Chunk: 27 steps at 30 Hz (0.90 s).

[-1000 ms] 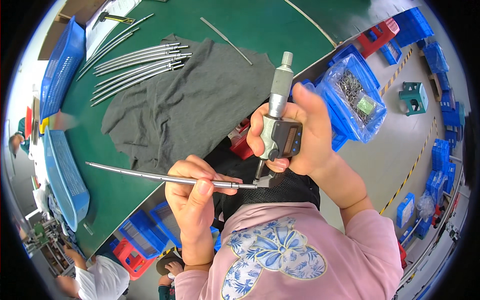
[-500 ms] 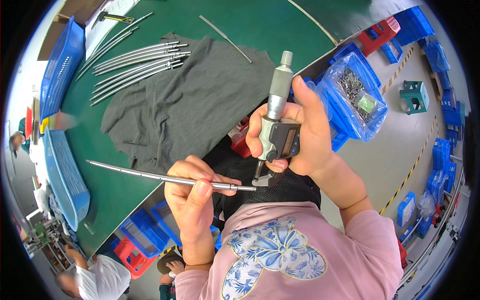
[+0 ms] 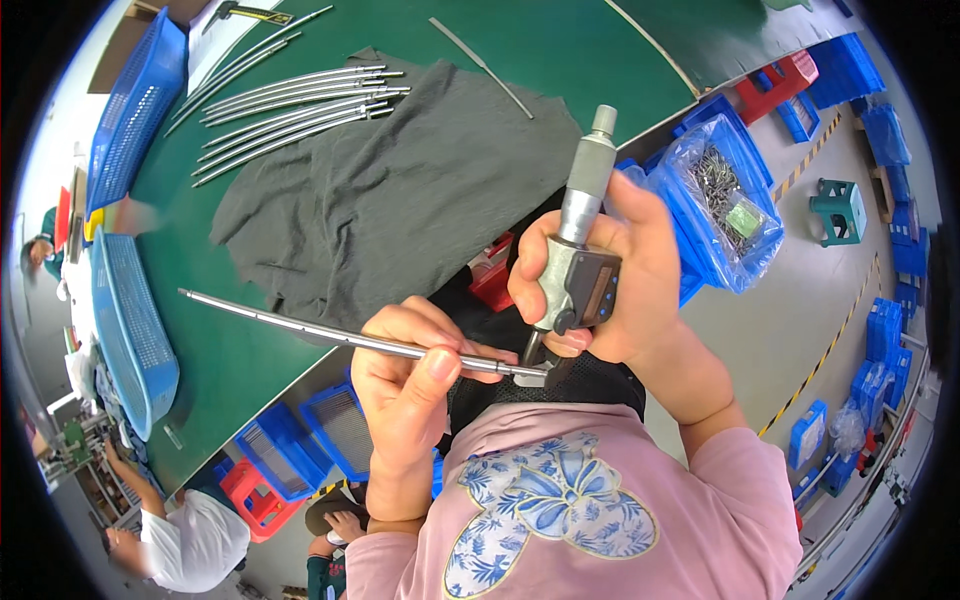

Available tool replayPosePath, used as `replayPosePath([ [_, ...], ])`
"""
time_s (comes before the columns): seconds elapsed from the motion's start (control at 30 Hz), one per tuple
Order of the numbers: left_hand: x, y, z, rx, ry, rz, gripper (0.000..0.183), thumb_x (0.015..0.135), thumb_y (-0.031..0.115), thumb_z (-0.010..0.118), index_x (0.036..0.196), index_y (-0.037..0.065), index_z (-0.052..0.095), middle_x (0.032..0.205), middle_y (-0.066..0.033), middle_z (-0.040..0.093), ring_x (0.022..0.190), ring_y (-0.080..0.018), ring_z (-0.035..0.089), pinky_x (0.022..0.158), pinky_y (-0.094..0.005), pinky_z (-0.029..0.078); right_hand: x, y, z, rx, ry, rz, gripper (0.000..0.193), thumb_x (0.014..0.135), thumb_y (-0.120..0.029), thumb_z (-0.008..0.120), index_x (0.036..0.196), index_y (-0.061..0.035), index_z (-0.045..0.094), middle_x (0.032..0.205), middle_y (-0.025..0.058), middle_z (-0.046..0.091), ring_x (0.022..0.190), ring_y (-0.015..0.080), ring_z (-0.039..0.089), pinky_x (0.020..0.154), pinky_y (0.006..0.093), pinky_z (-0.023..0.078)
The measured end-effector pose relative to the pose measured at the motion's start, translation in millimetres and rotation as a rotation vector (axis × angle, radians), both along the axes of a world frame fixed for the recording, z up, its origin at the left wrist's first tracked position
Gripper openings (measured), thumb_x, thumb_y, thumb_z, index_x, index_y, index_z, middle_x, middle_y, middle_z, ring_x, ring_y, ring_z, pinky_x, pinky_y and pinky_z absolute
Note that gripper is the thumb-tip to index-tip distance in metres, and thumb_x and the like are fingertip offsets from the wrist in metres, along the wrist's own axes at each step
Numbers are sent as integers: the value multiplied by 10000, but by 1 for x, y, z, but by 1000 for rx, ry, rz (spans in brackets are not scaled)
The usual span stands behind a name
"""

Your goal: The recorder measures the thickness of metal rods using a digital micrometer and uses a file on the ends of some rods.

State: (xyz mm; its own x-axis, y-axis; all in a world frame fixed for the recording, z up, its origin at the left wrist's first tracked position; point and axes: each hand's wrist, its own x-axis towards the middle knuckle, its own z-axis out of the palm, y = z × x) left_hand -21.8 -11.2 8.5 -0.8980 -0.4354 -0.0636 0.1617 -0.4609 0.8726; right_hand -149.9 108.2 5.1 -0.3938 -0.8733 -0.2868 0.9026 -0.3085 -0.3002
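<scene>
My left hand [image 3: 415, 380] pinches a long thin steel rod [image 3: 300, 326] near its stepped right end. A digital micrometer [image 3: 578, 260] is gripped in my right hand [image 3: 640, 275], its thimble pointing up and its jaws low. The rod's narrow tip lies at the gap between the micrometer's jaws; whether the jaws touch it I cannot tell. Several similar steel rods [image 3: 290, 120] lie side by side at the left edge of a dark grey cloth [image 3: 400, 190] on the green table [image 3: 540, 40]. A thin rod [image 3: 480, 66] lies alone past the cloth.
Two blue plastic baskets [image 3: 135, 340] line the table's left side. At right, a blue bin [image 3: 700, 245] holds a bag of small metal parts [image 3: 715, 185]. A caliper [image 3: 250, 14] lies at the far left. A co-worker in white [image 3: 195, 540] is at lower left; a green stool [image 3: 838, 212] stands right.
The rod's tip has come to the micrometer's jaws, where before it was just short of them. The view has shifted slightly, and both hands still hold their things.
</scene>
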Motion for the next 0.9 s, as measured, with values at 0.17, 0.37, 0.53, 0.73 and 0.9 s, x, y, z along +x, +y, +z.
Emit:
replayPosePath([
  [0.17, 0, 2, 1, 1, -19, -9, 197, 766, 122, 573, 776, -23, 440, 722, -112, 429, 577, -276, 599, 549, -344, 548, 4, 2, 5, 70, 144, 6, 593, 799, -547, 357, 775, 17, 537, 642, 180, 552, 356, 166, 430, 318, 230, 349],
  [0.37, 1, 2, 2, -16, -25, -8, 205, 764, 136, 579, 757, -20, 447, 713, -108, 435, 571, -226, 584, 554, -319, 545, 6, -4, 9, 98, -25, 1, 648, 818, -589, 250, 757, -5, 525, 620, 180, 544, 320, 161, 385, 293, 251, 343],
  [0.53, 2, 3, 3, 1, -50, -5, 209, 755, 144, 588, 753, -15, 450, 710, -106, 433, 564, -206, 568, 549, -319, 543, 9, -2, 5, 41, 6, -30, 695, 781, -625, 269, 757, 18, 532, 632, 177, 550, 336, 172, 423, 304, 242, 347],
  [0.73, 7, -1, -4, 86, 58, -65, 124, 775, 28, 559, 811, -35, 459, 761, -117, 455, 645, -239, 589, 615, -338, 533, 11, -4, 12, 150, -71, 0, 652, 808, -603, 260, 771, -13, 533, 625, 170, 544, 309, 164, 369, 289, 243, 333],
  [0.9, 5, -1, -5, 91, 58, -59, 124, 773, 25, 559, 813, -34, 457, 761, -116, 453, 645, -242, 589, 612, -341, 532, 10, -4, 7, 134, 28, -6, 643, 812, -594, 256, 758, -14, 527, 613, 169, 541, 302, 168, 361, 286, 250, 327],
])
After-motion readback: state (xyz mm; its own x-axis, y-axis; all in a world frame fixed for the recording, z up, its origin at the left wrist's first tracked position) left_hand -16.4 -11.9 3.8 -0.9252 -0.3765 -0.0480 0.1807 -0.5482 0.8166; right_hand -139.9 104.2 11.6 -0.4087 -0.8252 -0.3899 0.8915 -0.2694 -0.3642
